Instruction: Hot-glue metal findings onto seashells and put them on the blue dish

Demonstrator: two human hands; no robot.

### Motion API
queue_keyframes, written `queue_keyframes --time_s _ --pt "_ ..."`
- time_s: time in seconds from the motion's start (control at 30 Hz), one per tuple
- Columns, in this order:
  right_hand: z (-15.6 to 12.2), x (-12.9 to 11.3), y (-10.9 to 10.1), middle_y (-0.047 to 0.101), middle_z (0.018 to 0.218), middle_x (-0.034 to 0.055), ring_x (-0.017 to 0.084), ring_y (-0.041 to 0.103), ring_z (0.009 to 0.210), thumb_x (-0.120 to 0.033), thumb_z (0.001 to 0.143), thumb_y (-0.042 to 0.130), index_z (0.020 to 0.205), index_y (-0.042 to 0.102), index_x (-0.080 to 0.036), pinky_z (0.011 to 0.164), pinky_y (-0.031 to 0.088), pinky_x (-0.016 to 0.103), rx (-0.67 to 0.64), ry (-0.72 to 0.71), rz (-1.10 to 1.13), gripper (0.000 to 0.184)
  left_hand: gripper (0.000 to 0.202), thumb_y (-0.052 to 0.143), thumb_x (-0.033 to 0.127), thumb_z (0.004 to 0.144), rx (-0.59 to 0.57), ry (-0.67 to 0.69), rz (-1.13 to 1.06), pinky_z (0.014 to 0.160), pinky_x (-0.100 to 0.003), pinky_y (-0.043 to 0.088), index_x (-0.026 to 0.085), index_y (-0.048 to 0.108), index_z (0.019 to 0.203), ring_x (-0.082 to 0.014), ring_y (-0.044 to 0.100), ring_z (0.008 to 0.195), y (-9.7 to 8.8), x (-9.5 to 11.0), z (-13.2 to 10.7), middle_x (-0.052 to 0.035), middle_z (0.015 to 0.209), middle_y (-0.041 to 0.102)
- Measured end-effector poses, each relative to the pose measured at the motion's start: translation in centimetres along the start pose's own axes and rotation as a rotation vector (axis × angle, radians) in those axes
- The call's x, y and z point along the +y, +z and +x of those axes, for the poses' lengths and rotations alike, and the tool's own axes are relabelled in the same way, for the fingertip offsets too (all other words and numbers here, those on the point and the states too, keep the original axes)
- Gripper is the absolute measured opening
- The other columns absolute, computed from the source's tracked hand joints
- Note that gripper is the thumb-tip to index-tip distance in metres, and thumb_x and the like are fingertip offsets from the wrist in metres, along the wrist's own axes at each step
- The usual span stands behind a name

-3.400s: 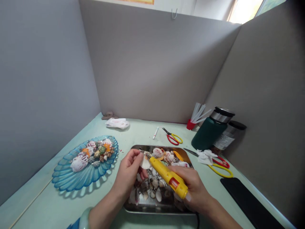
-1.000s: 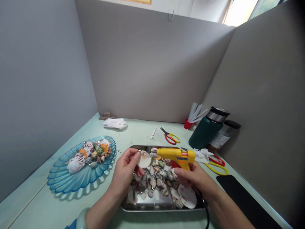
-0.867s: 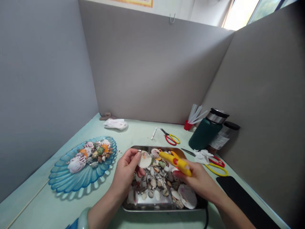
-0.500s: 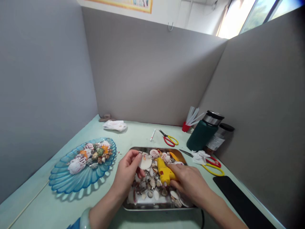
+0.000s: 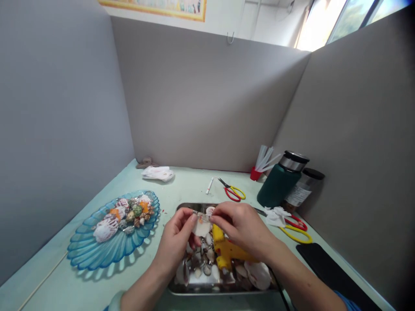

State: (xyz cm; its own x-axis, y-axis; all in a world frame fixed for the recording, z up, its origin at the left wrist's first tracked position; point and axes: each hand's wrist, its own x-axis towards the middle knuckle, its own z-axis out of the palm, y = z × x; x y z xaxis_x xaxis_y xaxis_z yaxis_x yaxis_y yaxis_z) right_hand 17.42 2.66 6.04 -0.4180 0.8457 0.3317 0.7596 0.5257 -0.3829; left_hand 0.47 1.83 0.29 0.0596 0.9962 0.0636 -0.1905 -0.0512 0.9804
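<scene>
My left hand (image 5: 178,233) pinches a flat white seashell (image 5: 202,229) by its left edge, above the metal tray (image 5: 220,290). A narrow, shiny strip (image 5: 201,214) runs along the shell's top edge; its kind is too small to make out. Closed at the right end of that strip are the thumb and fingers of my right hand (image 5: 240,224). Below my right hand a yellow glue gun (image 5: 223,250) lies on the seashells in the tray, partly hidden by the hand. Its black cord (image 5: 281,289) leaves over the tray's right side.
Left stands a blue scalloped dish (image 5: 94,255) with shells. Behind the tray are scissors (image 5: 234,193), a white stick (image 5: 209,185) and a plastic bag (image 5: 158,173). On the right are glue sticks in a red cup (image 5: 255,173), a green bottle (image 5: 279,185), larger scissors (image 5: 296,233) and tissue (image 5: 276,216).
My right hand has let go of the glue gun, which now lies in the tray, and has moved left to the shell's top edge. My left hand keeps hold of the shell.
</scene>
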Motion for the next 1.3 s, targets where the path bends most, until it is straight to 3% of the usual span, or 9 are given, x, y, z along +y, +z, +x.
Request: queue_keyframes --time_s 0.3,0.5,0.7,1.3 --pt "0.3 0.7 -0.8 0.052 0.058 -0.0022 0.010 0.043 0.055 -0.033 0.088 0.051 0.067 0.061 -0.016 0.051 0.027 0.021 -0.177 0.021 0.152 0.029 0.020 0.056 0.039 0.082 -0.006 0.002 -0.009 0.043 -0.018 0.039 0.020 0.053 0.086 -0.0082 0.055 0.045 -0.1 -0.1 -0.1 0.0052 0.066 0.056" --pt "0.5 0.9 -0.7 0.045 0.056 -0.0042 0.008 0.038 0.052 -0.026 0.086 0.052 0.064 0.059 -0.015 0.048 0.024 0.020 -0.227 0.043 0.276 0.026 0.020 0.059 0.037 0.080 -0.018 0.002 -0.039 0.043 -0.018 0.040 0.019 0.055 0.085 -0.0071 0.055 0.045 -0.1 -0.1 -0.1 0.0043 0.068 0.057" --pt "0.6 1.2 -0.4 0.047 0.056 -0.0041 0.007 0.040 0.050 -0.023 0.082 0.052 0.061 0.057 -0.015 0.045 0.027 0.018 -0.298 0.116 0.466 0.023 0.022 0.066 0.036 0.075 -0.010 -0.008 -0.084 0.040 -0.017 0.041 0.018 0.055 0.081 -0.0063 0.054 0.042 0.2 0.2 -0.2 0.0047 0.068 0.057" --pt "0.4 1.7 -0.2 0.041 0.051 -0.0050 0.007 0.036 0.049 -0.022 0.078 0.052 0.055 0.048 -0.016 0.044 0.024 0.019 -0.299 0.134 0.534 0.024 0.022 0.070 0.034 0.071 -0.006 -0.050 -0.026 0.036 -0.016 0.032 0.016 0.060 0.078 -0.0036 0.048 0.036 -0.3 -0.1 -0.1 0.0038 0.065 0.060"
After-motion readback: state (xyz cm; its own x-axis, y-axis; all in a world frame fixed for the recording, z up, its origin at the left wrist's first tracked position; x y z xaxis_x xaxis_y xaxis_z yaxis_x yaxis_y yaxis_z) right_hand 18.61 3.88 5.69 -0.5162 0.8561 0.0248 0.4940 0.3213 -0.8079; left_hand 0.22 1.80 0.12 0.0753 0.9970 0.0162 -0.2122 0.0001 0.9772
